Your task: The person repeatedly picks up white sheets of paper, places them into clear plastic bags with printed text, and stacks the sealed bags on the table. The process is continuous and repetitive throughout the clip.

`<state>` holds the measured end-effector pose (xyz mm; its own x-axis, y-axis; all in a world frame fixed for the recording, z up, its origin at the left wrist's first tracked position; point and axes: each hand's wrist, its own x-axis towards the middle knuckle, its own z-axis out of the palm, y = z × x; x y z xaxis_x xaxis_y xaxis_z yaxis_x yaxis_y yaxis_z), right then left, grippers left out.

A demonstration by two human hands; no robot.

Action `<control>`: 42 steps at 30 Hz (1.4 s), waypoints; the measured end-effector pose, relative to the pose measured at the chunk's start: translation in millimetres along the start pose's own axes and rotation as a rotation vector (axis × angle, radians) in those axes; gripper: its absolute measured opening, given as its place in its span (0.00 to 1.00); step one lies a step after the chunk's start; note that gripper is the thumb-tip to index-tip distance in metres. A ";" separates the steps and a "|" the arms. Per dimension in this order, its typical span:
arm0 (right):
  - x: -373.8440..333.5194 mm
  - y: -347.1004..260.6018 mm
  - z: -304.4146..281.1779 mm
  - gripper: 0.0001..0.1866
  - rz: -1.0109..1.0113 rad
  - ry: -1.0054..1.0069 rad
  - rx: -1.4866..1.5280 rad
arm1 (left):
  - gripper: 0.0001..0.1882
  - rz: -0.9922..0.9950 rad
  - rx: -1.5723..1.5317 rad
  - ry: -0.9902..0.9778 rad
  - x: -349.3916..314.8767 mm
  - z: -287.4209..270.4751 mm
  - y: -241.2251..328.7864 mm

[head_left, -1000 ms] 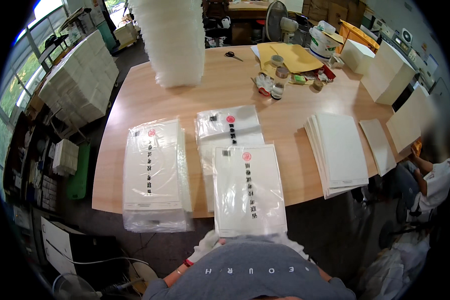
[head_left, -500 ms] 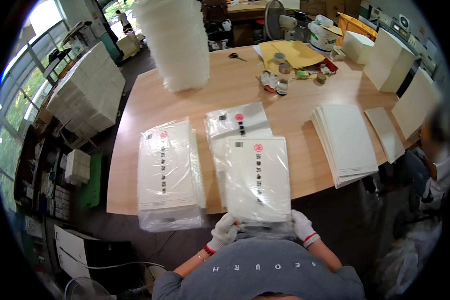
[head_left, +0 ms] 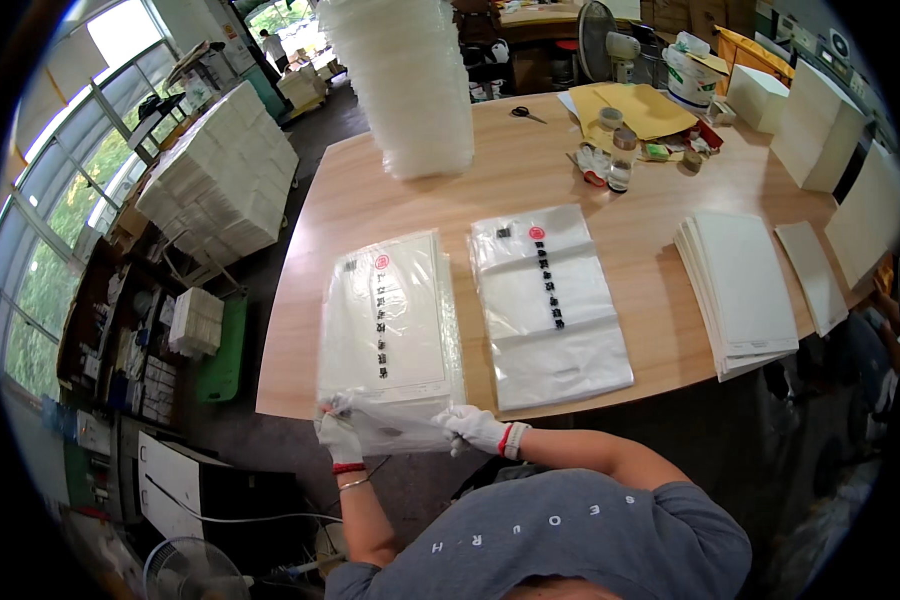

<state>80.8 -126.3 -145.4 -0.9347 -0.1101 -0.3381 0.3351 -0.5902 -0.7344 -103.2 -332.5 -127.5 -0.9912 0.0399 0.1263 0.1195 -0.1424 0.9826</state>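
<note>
My left hand, in a white work glove with a red cuff, is closed on the near left corner of a clear plastic bag. The other corner of its loose end is pinched by my right hand, gloved the same way. White paper sheets with dark characters and a red round mark fill this bag. It lies on a stack of similar filled bags at the table's left, its loose end stretched past the near edge. To the right lies a flat pile of empty printed plastic bags.
A tall stack of translucent plastic wrap stands at the back left of the table. White paper stacks lie at the right. Scissors, jars and yellow envelopes lie at the back. Another person is at the right edge.
The filled bag has moved left from the middle pile onto the left stack, both my hands going with it. The pile of empty bags is now uncovered. The view has shifted.
</note>
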 end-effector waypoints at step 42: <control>-133.9 -124.5 -135.6 0.13 -1.159 1.009 -1.317 | 0.09 -0.418 0.126 -1.112 -59.6 372.6 -7.1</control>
<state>180.3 70.4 -88.5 -0.4994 0.4907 0.7140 0.0460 0.8380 -0.5437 -23.7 34.6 -91.2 -0.3691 0.9034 -0.2184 -0.1338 0.1809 0.9744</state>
